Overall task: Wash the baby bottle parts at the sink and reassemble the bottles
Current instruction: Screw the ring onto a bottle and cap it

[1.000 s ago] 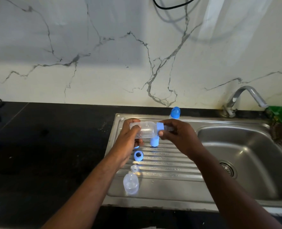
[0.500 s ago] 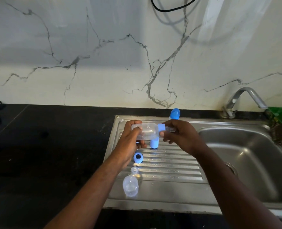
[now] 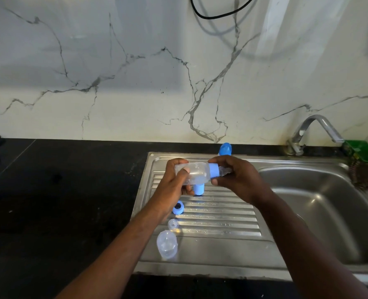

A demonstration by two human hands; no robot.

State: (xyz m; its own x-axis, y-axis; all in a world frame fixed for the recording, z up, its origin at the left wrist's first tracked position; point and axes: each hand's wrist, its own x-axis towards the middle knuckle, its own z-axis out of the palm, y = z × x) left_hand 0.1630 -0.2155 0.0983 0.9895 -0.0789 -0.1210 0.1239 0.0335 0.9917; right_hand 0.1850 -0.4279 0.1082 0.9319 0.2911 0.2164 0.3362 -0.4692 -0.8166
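A clear baby bottle lies sideways in the air above the steel drainboard. My left hand grips its base end. My right hand holds the blue collar ring and the clear teat at its neck. On the drainboard below lie a blue cap, a loose blue ring, a clear teat and a second clear bottle. Another blue-capped bottle stands at the back edge.
The sink basin is to the right, with a steel tap behind it. A green scrub holder sits at the far right. Black countertop extends to the left, and a marble wall rises behind.
My hands and the bottle have stayed in much the same place above the drainboard. My right hand's fingers have shifted slightly around the blue ring.
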